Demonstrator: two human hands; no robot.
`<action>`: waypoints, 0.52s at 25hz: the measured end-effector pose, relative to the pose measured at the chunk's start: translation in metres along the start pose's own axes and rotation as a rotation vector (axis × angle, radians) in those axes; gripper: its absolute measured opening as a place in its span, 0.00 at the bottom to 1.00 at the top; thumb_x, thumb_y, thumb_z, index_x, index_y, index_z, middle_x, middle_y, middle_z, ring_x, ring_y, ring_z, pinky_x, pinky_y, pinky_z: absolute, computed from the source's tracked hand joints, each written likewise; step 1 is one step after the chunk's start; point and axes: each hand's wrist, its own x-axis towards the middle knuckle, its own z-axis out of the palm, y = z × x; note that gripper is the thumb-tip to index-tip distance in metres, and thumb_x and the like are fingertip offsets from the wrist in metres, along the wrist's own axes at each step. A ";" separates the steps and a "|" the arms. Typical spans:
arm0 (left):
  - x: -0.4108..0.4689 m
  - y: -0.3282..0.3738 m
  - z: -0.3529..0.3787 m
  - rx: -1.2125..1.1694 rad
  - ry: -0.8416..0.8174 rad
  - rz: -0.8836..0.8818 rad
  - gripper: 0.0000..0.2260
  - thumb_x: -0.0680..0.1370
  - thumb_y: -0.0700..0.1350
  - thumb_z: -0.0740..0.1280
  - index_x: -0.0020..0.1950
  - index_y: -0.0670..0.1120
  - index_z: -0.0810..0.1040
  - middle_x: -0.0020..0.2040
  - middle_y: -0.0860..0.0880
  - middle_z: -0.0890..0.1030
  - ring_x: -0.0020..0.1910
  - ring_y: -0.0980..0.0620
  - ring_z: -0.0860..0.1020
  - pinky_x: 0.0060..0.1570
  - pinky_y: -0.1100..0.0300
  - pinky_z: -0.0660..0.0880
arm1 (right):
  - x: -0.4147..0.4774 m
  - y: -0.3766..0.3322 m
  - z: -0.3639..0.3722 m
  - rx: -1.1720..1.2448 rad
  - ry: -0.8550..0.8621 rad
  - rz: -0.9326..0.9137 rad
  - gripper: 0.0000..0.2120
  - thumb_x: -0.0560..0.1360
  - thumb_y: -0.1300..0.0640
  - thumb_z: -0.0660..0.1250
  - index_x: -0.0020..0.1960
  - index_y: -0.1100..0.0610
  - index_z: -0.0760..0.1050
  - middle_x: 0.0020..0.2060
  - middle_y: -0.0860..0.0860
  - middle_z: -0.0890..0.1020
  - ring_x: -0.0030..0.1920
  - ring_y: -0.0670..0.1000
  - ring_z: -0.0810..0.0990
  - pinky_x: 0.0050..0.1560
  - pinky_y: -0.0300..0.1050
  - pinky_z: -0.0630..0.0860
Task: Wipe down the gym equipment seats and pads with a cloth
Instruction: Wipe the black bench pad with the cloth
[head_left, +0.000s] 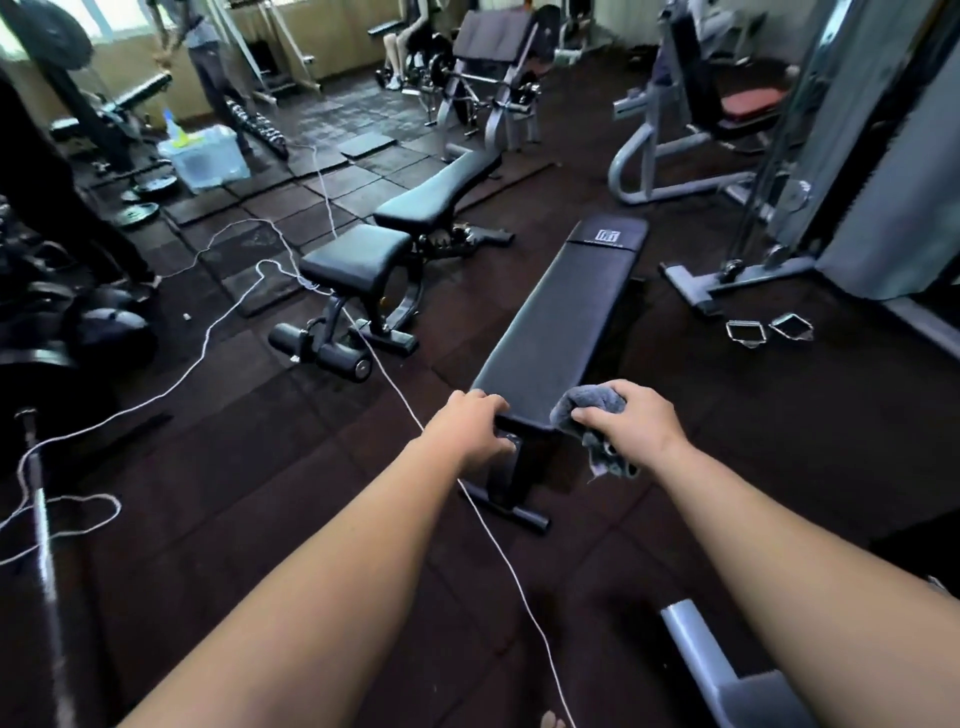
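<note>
A: Why's the left hand (475, 421) on the flat bench (566, 322), lower centre of frame?

B: Fingers curl over the pad's near left corner, holding the edge w/ nothing else in it. Prob. steadies the bench.

A: And the cloth (592, 415)?

B: Grey, bunched in the right hand (631, 415), which is closed on it at the near right corner; part hangs off the edge. Looks set to wipe the pad lengthwise. Adjustable bench (415, 218), centre, prob. next.

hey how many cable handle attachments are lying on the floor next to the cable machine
2. One metal handle lies on the dark floor right of the flat bench; the second handle sits just right of it, near the machine's base. Others may be hidden behind the machine.
</note>
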 end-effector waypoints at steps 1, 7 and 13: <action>0.024 0.008 -0.006 -0.003 -0.010 0.027 0.29 0.75 0.57 0.73 0.74 0.53 0.73 0.66 0.47 0.74 0.68 0.41 0.69 0.67 0.48 0.72 | 0.016 0.001 -0.010 -0.003 0.022 0.016 0.10 0.69 0.49 0.79 0.47 0.45 0.81 0.39 0.42 0.85 0.36 0.41 0.82 0.32 0.30 0.73; 0.128 0.023 -0.032 0.028 -0.048 0.134 0.28 0.75 0.55 0.72 0.75 0.53 0.71 0.66 0.47 0.74 0.67 0.42 0.68 0.67 0.47 0.71 | 0.092 0.004 -0.044 -0.010 0.125 0.125 0.11 0.69 0.47 0.79 0.49 0.47 0.81 0.39 0.41 0.84 0.37 0.39 0.80 0.33 0.31 0.70; 0.202 -0.028 -0.051 0.009 -0.058 0.159 0.29 0.75 0.56 0.73 0.75 0.53 0.71 0.67 0.48 0.74 0.68 0.43 0.68 0.66 0.47 0.72 | 0.165 -0.020 -0.008 -0.013 0.155 0.150 0.12 0.68 0.47 0.79 0.48 0.47 0.82 0.38 0.42 0.85 0.35 0.37 0.80 0.34 0.33 0.72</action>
